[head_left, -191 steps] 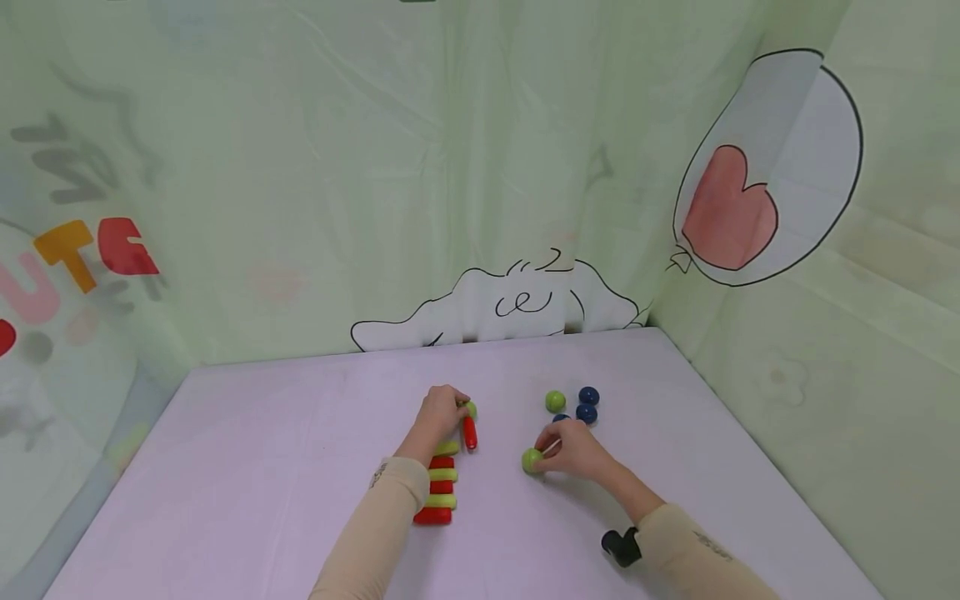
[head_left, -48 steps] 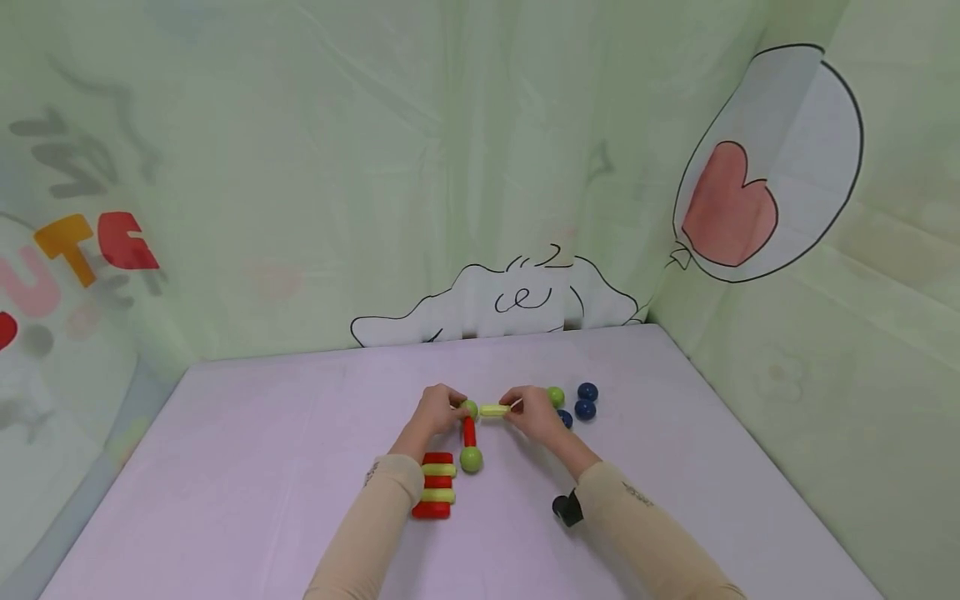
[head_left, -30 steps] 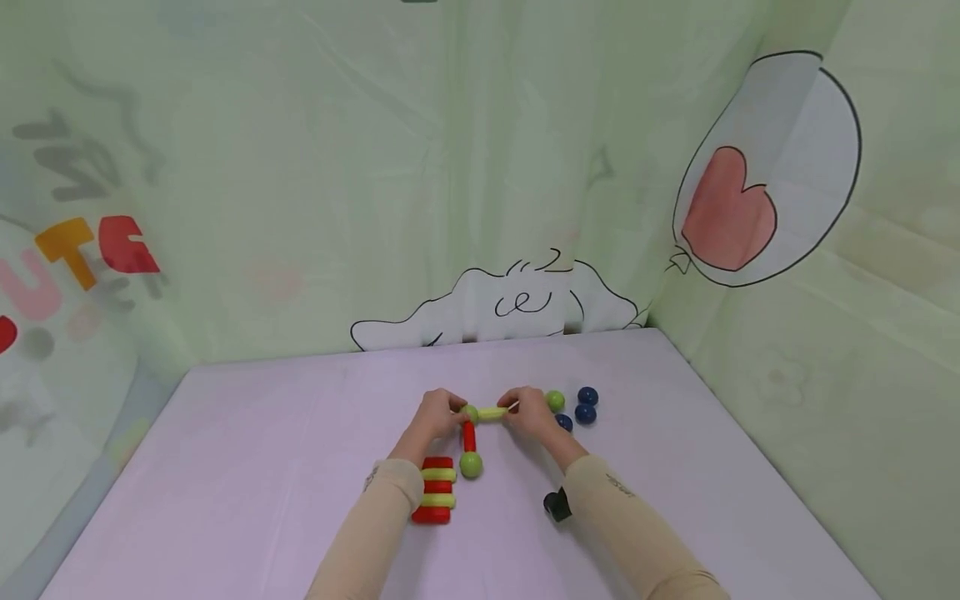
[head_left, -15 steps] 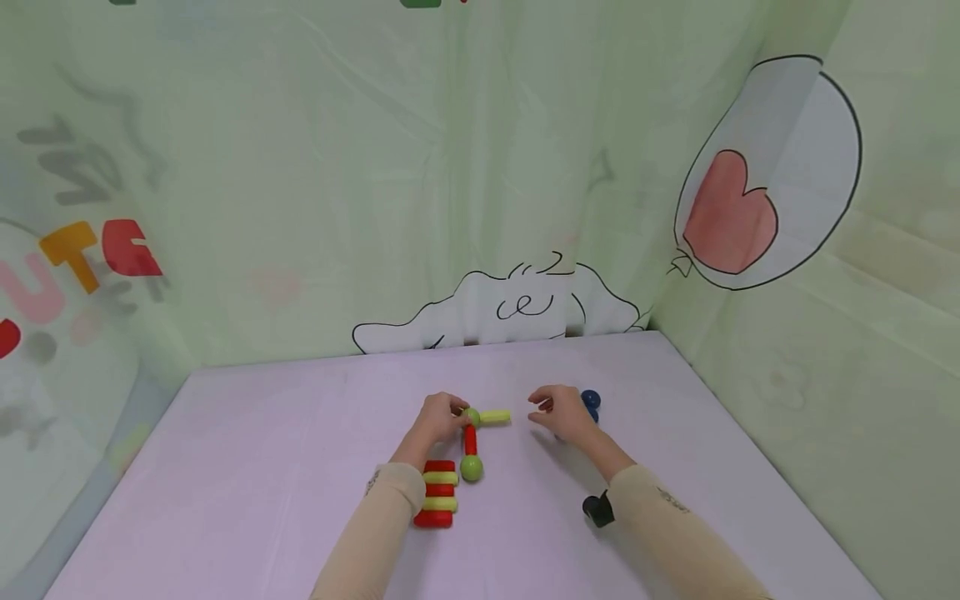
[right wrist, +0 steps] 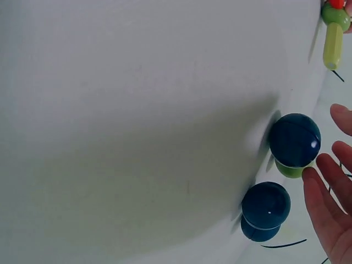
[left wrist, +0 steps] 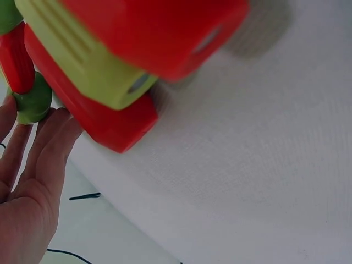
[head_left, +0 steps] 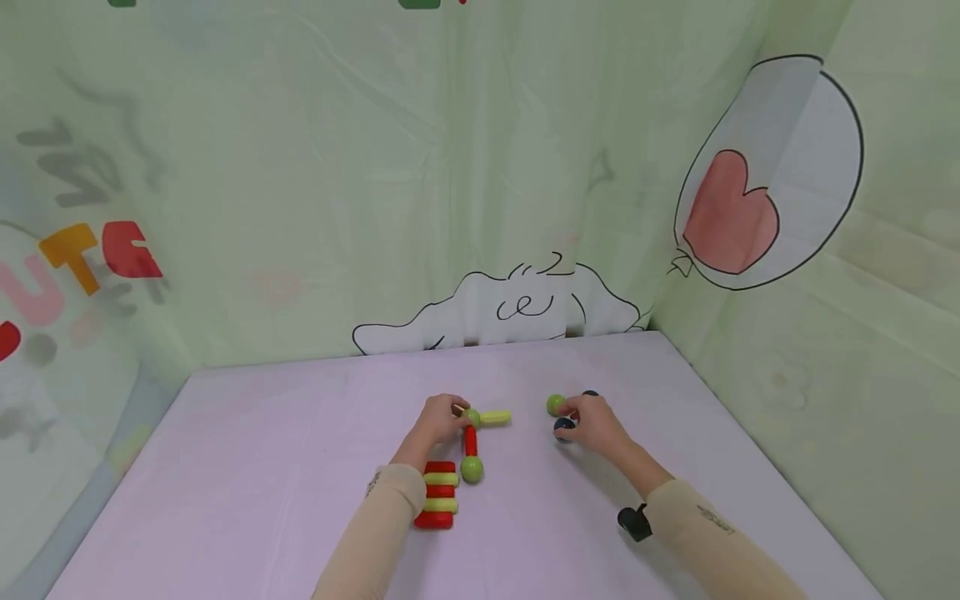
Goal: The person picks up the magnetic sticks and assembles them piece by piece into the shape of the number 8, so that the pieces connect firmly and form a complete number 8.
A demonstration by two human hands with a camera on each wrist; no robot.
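My left hand [head_left: 438,421] pinches a green ball [head_left: 473,418] between thumb and fingers. From that ball a red rod [head_left: 471,442] runs toward me to a second green ball [head_left: 472,470], and a yellow-green rod [head_left: 496,417] points right. My right hand [head_left: 597,427] reaches around a dark blue ball [head_left: 564,429], thumb and fingers spread. In the right wrist view the fingertips [right wrist: 311,173] are close beside this ball, with a gap on the thumb side. Another green ball [head_left: 556,405] lies just behind it.
Red and yellow-green rods [head_left: 439,492] lie in a stack-like row by my left forearm. Further blue balls [right wrist: 265,205] sit beyond my right hand, partly hidden in the head view. A printed cloth wall [head_left: 300,208] stands behind the table [head_left: 262,467].
The second green ball and the yellow-green rod have joined the red rod and corner ball. My right hand has let go of the rod and moved right to the blue ball; my left hand stays put.
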